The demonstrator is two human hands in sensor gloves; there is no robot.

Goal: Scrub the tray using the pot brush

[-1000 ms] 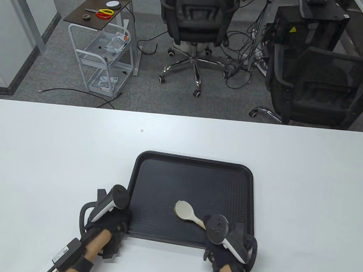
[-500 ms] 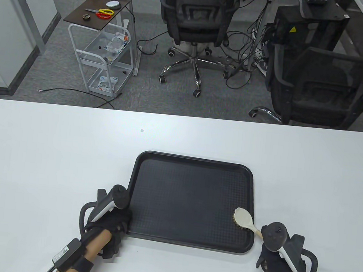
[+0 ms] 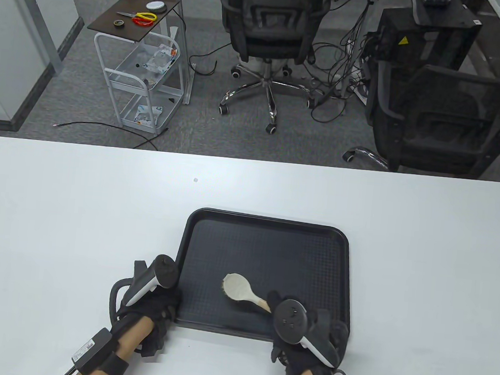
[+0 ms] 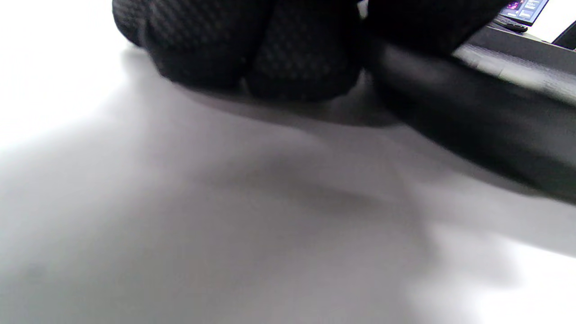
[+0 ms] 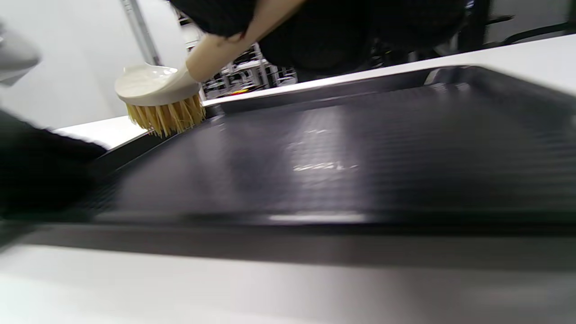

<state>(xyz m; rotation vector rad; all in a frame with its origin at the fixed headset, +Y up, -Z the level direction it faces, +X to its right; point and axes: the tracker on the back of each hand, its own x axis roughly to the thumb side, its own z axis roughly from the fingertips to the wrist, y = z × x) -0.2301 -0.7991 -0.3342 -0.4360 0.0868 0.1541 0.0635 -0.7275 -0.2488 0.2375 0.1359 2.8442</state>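
The black rectangular plastic tray (image 3: 267,242) has a fine grid-textured floor with a dull sheen (light glints off it in the right wrist view) and a smoother raised rim. The pot brush (image 3: 240,289) has a smooth, matt cream head, a pale handle and stiff straw-yellow bristles (image 5: 166,118). The white table (image 3: 76,206) looks smooth and faintly glossy. Both gloves are black knitted mesh cloth (image 4: 279,49).
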